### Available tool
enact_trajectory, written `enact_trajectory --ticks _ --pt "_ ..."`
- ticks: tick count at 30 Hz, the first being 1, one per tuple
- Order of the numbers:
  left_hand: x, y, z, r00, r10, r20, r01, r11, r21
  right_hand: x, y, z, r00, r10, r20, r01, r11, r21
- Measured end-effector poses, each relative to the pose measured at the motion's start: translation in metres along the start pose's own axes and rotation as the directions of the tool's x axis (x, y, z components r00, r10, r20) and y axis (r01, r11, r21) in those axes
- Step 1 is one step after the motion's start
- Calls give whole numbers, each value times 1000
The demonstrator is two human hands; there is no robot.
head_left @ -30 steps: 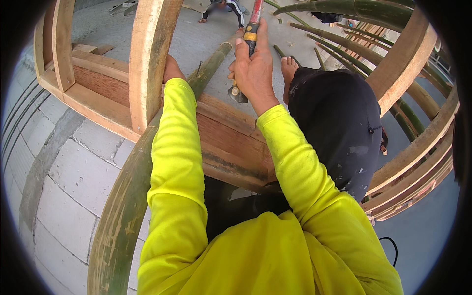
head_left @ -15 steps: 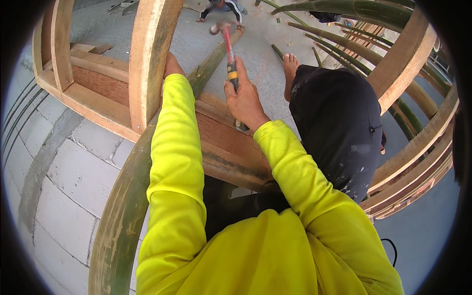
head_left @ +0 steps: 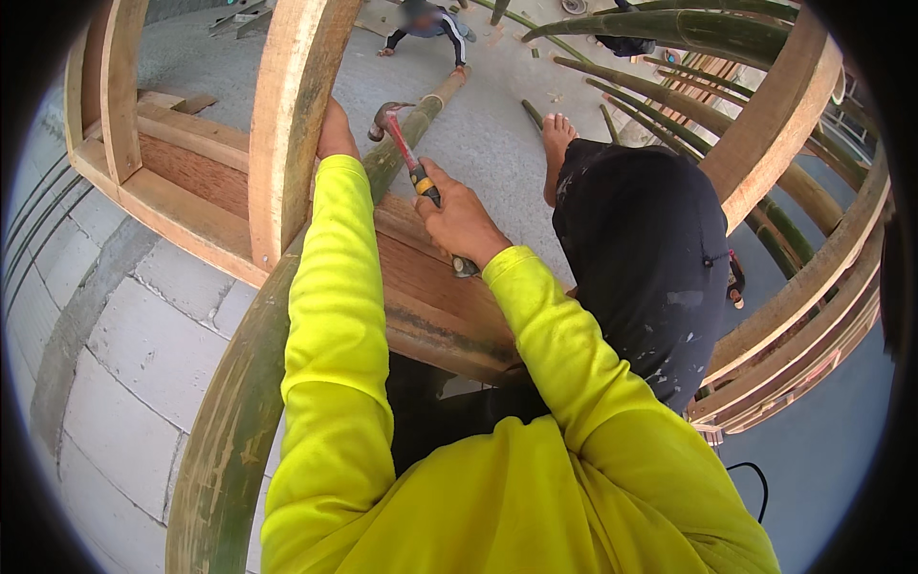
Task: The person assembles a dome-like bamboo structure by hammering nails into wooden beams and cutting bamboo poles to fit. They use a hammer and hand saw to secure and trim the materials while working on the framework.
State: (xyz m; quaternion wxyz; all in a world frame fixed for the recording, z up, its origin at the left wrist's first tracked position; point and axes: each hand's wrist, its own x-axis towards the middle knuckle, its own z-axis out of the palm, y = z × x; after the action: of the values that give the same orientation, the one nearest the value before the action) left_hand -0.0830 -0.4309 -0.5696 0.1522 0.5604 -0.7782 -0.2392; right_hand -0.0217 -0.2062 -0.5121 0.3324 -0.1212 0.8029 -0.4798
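Now right hand [head_left: 461, 222] grip clamped on claw hammer [head_left: 413, 170], head just above grip, near bamboo pole [head_left: 406, 143]. Left hand [head_left: 335, 129] grip wraps wooden post [head_left: 292, 124]. Best w/ short, square strikes.

Bright, even daylight is flooding the scene from above, and shadows are staying soft. The yellow sleeves [head_left: 335, 316] are glowing almost overexposed. Around them the fisheye lens is bending the wooden beams [head_left: 287, 124] and the block wall [head_left: 105, 325] into curves, and a black vignette is closing the corners. Focus is holding sharp, with little blur.
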Motion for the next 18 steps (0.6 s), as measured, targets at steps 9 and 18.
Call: enact_trajectory --ticks 9,18 --pt "2 -12 -13 932 -139 334 156 987 -25 -21 -9 -2 975 221 17 -219 948 231" --pt "-26 31 -11 989 -9 151 58 943 -327 44 -54 -44 843 313 -436 24 790 613"
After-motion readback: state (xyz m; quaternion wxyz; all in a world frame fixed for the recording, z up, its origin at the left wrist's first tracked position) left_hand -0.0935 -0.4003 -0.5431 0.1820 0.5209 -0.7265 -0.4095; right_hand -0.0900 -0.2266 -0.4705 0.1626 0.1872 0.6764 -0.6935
